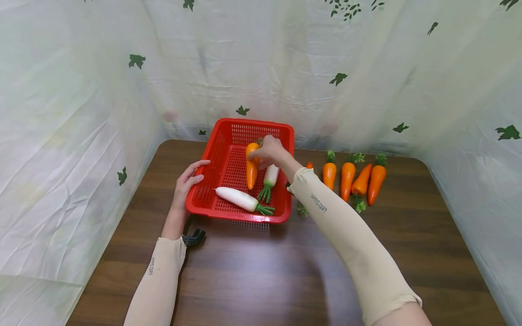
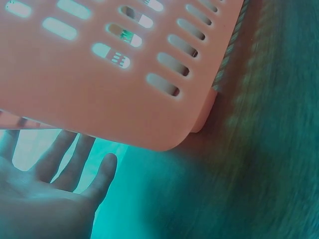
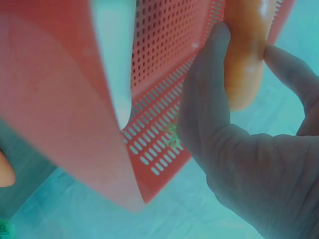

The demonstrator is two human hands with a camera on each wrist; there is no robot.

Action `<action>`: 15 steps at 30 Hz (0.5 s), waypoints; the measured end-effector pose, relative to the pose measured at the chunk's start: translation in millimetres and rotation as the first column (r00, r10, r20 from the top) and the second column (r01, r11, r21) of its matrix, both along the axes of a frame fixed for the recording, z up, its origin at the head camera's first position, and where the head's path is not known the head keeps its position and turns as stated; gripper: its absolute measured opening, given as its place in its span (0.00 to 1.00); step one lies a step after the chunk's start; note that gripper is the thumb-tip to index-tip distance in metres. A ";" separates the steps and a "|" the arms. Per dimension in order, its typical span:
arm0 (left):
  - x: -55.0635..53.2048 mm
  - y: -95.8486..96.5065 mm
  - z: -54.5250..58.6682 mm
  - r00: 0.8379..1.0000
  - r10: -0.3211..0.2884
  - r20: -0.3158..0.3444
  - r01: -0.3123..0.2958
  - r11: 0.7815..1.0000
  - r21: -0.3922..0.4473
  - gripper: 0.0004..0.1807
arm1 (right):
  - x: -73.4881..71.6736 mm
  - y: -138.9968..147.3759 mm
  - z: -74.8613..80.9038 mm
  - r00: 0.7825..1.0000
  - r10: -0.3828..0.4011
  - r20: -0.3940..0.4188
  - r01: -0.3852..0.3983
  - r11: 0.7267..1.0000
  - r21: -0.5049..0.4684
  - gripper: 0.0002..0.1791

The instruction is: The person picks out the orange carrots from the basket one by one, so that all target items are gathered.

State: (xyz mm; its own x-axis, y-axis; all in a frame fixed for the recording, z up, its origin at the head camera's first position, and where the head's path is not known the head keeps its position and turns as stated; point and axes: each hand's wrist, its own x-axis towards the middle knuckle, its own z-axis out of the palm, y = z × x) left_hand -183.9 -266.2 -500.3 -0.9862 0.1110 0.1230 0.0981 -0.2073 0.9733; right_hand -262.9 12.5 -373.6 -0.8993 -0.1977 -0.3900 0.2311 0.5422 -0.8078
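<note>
A red plastic basket [image 1: 240, 218] stands on the table, holding two white radishes with green tops: one radish [image 1: 238, 198] lies near its front wall, the other radish [image 1: 271, 174] toward the right. Above the basket floor, my right hand [image 1: 271, 150] pinches an orange carrot [image 1: 252, 167] between thumb and fingers, its tip pointing toward me. The right wrist view shows this carrot [image 3: 245, 59] between the fingertips. My left hand [image 1: 185, 188] touches the basket's left rim with fairly straight fingers. In the left wrist view, the left hand's [image 2: 55, 184] fingers are partly hidden behind the basket's edge.
Several orange carrots lie in a row right of the basket, among them one carrot [image 1: 376, 184] at the far right. My right forearm partly covers another carrot [image 1: 310, 165] beside the basket. A patterned curtain [image 1: 310, 81] hangs behind the wooden table [image 1: 253, 276].
</note>
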 end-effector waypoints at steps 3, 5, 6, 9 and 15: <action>-0.6 0.0 -1.2 1.000 0.005 -0.001 -0.005 1.000 -0.001 0.25 | 3.4 6.1 2.2 1.000 0.021 -0.004 -0.021 1.000 -0.021 0.14; -0.7 0.2 -1.8 1.000 0.004 -0.004 -0.004 1.000 0.000 0.24 | 6.0 11.2 3.8 1.000 0.030 -0.004 -0.030 0.998 -0.054 0.15; -0.8 0.3 -2.1 1.000 0.002 -0.005 -0.002 1.000 0.001 0.24 | 7.5 13.9 4.5 1.000 0.030 -0.002 -0.030 0.997 -0.076 0.16; -1.2 0.4 -2.1 1.000 -0.005 -0.012 0.005 1.000 0.005 0.24 | 11.1 21.8 6.7 0.999 0.032 0.006 -0.031 0.990 -0.138 0.19; -1.0 0.4 -1.0 1.000 -0.010 -0.021 0.011 1.000 0.010 0.24 | 18.1 36.0 8.6 1.000 0.017 -0.009 -0.019 0.982 -0.187 0.27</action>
State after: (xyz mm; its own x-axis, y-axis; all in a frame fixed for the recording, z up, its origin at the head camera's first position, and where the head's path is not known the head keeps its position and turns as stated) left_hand -184.9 -265.8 -501.3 -0.9822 0.1199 0.1445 0.1159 -0.2186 0.9689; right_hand -244.8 48.5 -365.0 -0.8977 -0.2826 -0.3381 0.2165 0.3853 -0.8970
